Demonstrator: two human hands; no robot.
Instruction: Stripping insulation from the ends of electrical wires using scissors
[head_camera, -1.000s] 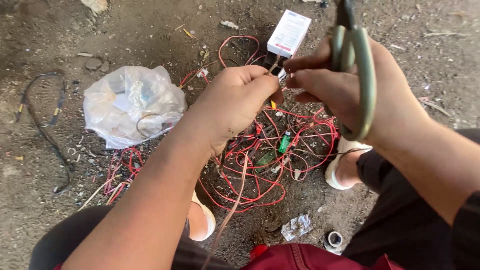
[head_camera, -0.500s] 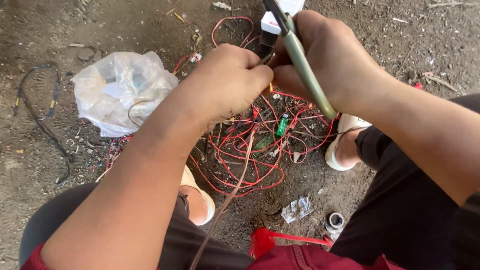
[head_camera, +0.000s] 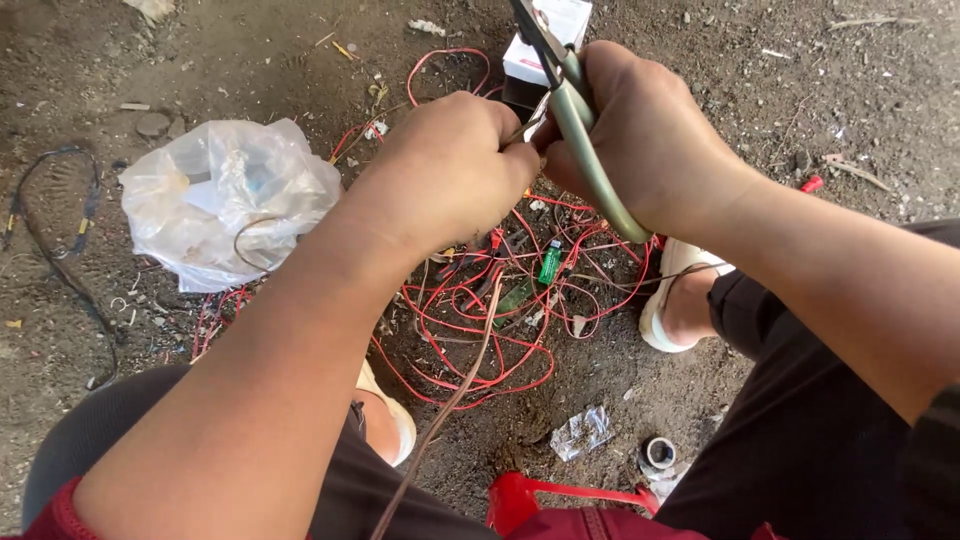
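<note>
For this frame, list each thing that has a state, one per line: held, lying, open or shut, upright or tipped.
Left hand: closed, pinching a thin wire.
Right hand: closed around the pliers.
Pliers: held, tip up.
Red wires: tangled on the ground.
Plastic bag: crumpled, lying on the dirt.
White box: lying on the ground.

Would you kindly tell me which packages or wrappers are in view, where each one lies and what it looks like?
Small box: top centre on the dirt, rectangular, white with red edge.
Plastic bag: left on the ground, crumpled, translucent white.
Clear wrapper: bottom centre, small, crumpled, see-through.
</note>
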